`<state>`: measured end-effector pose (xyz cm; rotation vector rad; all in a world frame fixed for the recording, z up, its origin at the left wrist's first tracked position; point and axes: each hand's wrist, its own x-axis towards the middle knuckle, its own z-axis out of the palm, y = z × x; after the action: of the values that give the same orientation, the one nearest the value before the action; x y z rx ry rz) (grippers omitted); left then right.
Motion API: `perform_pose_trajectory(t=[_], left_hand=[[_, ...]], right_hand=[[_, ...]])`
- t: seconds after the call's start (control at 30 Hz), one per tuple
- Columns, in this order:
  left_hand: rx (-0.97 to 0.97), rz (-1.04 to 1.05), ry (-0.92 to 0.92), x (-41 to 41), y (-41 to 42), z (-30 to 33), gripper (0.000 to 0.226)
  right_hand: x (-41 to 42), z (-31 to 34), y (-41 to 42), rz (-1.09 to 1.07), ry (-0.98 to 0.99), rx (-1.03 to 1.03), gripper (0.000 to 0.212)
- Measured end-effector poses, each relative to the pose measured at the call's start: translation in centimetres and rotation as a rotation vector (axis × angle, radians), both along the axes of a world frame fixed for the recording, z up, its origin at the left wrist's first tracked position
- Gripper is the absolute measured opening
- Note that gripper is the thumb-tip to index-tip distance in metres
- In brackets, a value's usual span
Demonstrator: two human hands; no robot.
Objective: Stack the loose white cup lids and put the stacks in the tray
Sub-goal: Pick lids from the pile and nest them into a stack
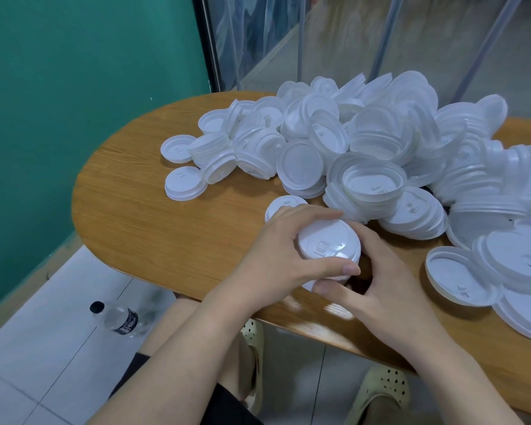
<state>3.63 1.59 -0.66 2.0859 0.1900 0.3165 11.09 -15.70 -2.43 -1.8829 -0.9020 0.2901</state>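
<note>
White plastic lids make a small stack (pixel 327 245) near the table's (pixel 154 216) 6 o'clock edge. The left hand (pixel 276 259) and right hand (pixel 377 280) both curl round it and hold it snug. I think it helps to squeeze gently and line up the rims so the lids nest flat. A big messy pile of lids (pixel 365 142) sits at 1 o'clock. No tray shows.
</note>
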Motion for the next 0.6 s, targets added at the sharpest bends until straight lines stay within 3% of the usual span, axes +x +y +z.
perform_pose_trajectory(t=[0.2, 0.3, 0.43, 0.6], left_hand=[[-0.112, 0.040, -0.027, 0.1, 1.5, -0.5, 0.053], [0.082, 0.249, -0.044, 0.3, 3.7, -1.1, 0.033], [0.230, 0.271, 0.161, 0.8, 5.3, -1.3, 0.061], [0.264, 0.238, 0.194, 1.6, 4.6, -1.1, 0.075]], right_hand=[[0.3, -0.5, -0.2, -0.012, -0.044, -0.049, 0.070], [0.4, -0.6, -0.3, -0.011, -0.053, -0.087, 0.071], [0.4, -0.5, -0.4, -0.016, -0.052, -0.110, 0.075], [0.3, -0.5, -0.4, -0.018, -0.048, -0.120, 0.077]])
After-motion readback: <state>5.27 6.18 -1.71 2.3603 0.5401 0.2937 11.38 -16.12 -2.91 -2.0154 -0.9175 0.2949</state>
